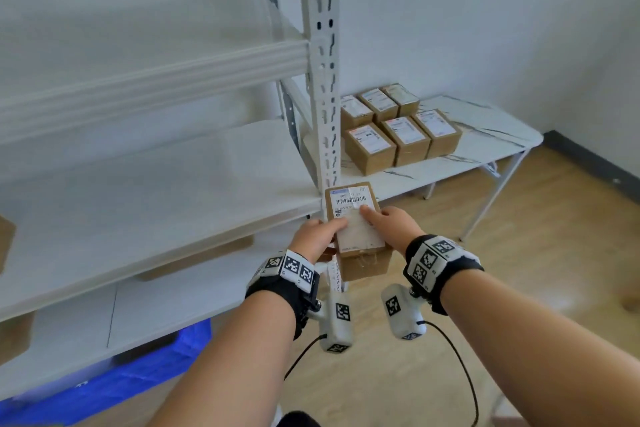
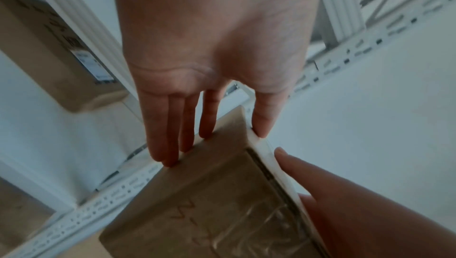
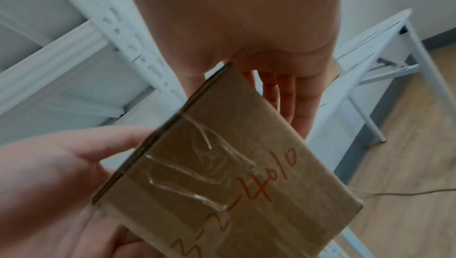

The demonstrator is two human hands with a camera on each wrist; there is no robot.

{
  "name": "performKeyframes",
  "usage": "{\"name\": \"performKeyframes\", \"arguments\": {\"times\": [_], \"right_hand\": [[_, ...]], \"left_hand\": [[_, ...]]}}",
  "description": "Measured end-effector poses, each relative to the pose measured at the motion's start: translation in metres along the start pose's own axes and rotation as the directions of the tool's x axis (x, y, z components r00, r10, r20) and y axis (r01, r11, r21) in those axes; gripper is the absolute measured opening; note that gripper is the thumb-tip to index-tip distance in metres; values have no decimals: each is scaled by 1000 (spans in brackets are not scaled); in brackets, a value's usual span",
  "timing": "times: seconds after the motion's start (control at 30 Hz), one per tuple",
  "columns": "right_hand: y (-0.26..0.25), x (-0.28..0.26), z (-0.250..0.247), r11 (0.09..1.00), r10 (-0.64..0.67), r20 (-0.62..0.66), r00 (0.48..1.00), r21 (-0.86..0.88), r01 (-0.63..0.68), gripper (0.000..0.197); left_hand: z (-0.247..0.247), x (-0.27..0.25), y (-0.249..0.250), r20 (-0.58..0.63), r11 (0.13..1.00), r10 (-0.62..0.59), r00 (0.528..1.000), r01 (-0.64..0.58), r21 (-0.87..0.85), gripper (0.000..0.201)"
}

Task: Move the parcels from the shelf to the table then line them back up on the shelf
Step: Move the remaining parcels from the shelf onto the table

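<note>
A brown cardboard parcel (image 1: pixel 356 229) with a white barcode label on top hangs in the air in front of the shelf post (image 1: pixel 323 80). My left hand (image 1: pixel 318 236) grips its left side, thumb on the top edge and fingers along the side. My right hand (image 1: pixel 391 225) grips its right side with the thumb on the label. In the left wrist view, the left hand (image 2: pixel 217 147) pinches the parcel (image 2: pixel 209 203). In the right wrist view, the right hand (image 3: pixel 246 86) holds the parcel (image 3: pixel 234 164), which bears red handwriting. Several more labelled parcels (image 1: pixel 398 128) stand in two rows on the table (image 1: pixel 485 146).
The white metal shelf (image 1: pixel 156 191) stretches to the left, with a parcel (image 1: pixel 5 239) at its far left edge. Another parcel (image 1: pixel 194 256) lies on the level below. A blue bin (image 1: pixel 121 374) sits under the shelves. Wooden floor lies to the right.
</note>
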State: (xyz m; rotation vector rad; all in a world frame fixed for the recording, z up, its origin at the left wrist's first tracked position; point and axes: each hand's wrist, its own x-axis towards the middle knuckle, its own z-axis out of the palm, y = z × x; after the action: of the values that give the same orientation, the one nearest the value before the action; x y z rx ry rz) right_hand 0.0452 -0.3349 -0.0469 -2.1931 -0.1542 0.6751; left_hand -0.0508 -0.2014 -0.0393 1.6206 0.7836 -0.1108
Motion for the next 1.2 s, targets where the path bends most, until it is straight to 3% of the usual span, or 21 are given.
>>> {"name": "performKeyframes", "arguments": {"times": [0.1, 0.33, 0.6, 0.9, 1.03, 1.2], "right_hand": [[27, 6, -38, 998, 46, -41, 998, 33, -45, 56], [70, 43, -111, 985, 133, -151, 979, 127, -115, 49], [60, 144, -184, 984, 142, -203, 969, 132, -117, 56], [2, 249, -234, 996, 80, -215, 973, 64, -67, 45], [-24, 293, -234, 997, 59, -186, 981, 69, -46, 54], [-61, 344, -226, 998, -46, -95, 994, 40, 50, 44]], "left_hand": [[46, 9, 14, 41, 1000, 24, 999, -24, 10, 55], [131, 58, 51, 124, 997, 34, 992, -43, 66, 42], [188, 156, 117, 126, 995, 77, 989, -84, 53, 36], [196, 254, 194, 21, 995, 94, 995, -93, -47, 38], [183, 284, 215, -33, 994, 84, 996, -87, -73, 32], [159, 322, 232, -158, 989, 74, 985, -93, -114, 29]]}}
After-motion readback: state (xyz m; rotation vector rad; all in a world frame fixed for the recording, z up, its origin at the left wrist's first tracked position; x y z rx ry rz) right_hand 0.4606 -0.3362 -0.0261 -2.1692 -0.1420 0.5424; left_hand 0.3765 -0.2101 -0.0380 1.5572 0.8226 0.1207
